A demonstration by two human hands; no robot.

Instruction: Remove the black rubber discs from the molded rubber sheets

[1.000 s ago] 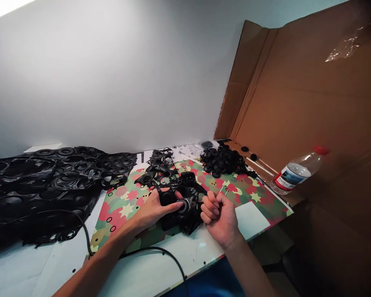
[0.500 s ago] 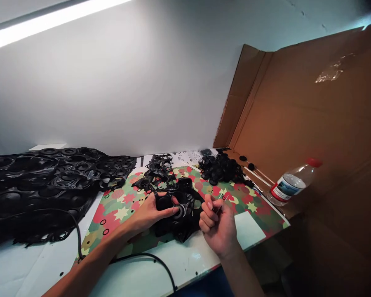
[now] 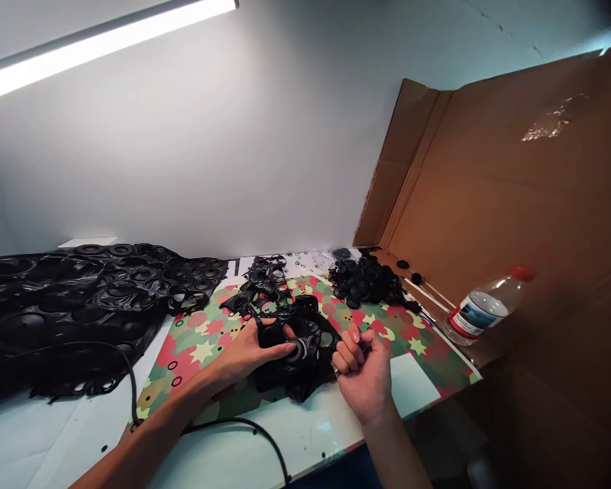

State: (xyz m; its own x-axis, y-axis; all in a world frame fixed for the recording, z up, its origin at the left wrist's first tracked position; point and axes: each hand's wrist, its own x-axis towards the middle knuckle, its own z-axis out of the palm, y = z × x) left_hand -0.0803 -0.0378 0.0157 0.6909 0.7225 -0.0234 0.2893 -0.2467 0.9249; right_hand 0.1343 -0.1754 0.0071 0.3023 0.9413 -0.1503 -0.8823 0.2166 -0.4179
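My left hand [image 3: 257, 345] grips a black rubber sheet with moulded round parts [image 3: 305, 336], its thumb pressed beside a grey-black ring and its fingers partly hidden in the rubber. The sheet lies bunched on a camouflage-patterned mat [image 3: 204, 350]. Just right of the sheet, my right hand [image 3: 361, 367] is closed, palm side up, with its fingers curled in. Whatever it holds, if anything, is hidden in the fingers. Behind the sheet rests a tangle of torn black rubber scrap [image 3: 265, 278].
Large black rubber sheets [image 3: 81, 305] cover the left side. A heap of small black round parts [image 3: 364, 280] sits at the back right. A plastic bottle [image 3: 481, 312] stands near the cardboard wall [image 3: 489, 190]. A black cable [image 3: 244, 421] runs along the front, and a white card [image 3: 415, 380] lies right.
My right hand has turned slightly, and the thin shiny lines seen at its fingertips before no longer show. The left hand keeps its grip on the sheet. The view has shifted a little.
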